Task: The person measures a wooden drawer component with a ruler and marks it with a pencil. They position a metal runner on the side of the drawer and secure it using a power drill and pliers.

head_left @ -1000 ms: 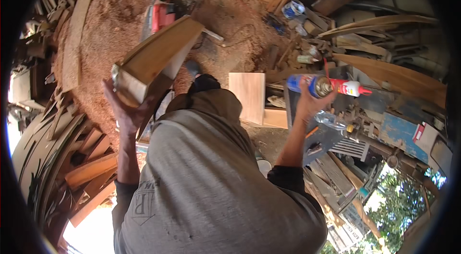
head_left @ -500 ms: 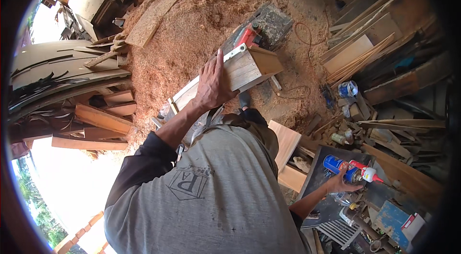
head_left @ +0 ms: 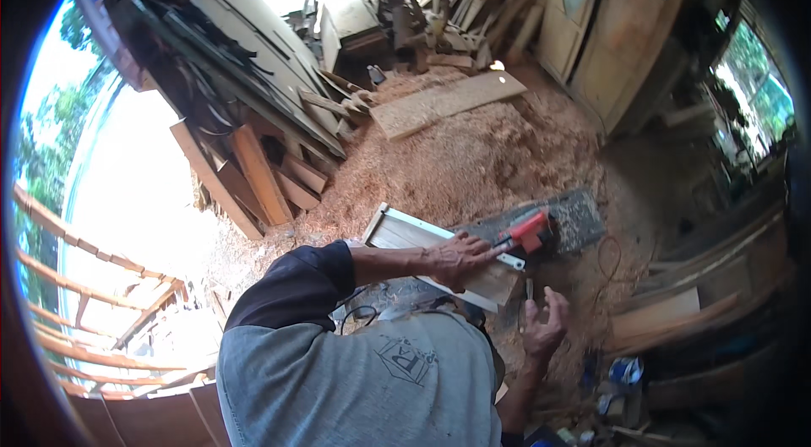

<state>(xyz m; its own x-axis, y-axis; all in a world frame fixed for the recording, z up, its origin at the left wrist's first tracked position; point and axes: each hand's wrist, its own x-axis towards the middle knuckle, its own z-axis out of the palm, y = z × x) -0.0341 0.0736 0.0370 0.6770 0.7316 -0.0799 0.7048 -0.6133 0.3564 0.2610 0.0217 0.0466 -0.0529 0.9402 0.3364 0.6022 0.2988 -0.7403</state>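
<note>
Wooden box (head_left: 490,283) under left fingers (head_left: 475,249) — grip unclear, right fingers (head_left: 554,302) apart — near its end

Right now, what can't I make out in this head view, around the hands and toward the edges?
Head view: the palm of the left hand, hidden by the hand's own back.
Head view: the underside of the wooden piece, turned away from the camera.
Head view: whether the right hand touches the thin pale object beside it; too small and blurred.
Head view: the tops of the wooden doors, cut off by the upper edge.
</note>
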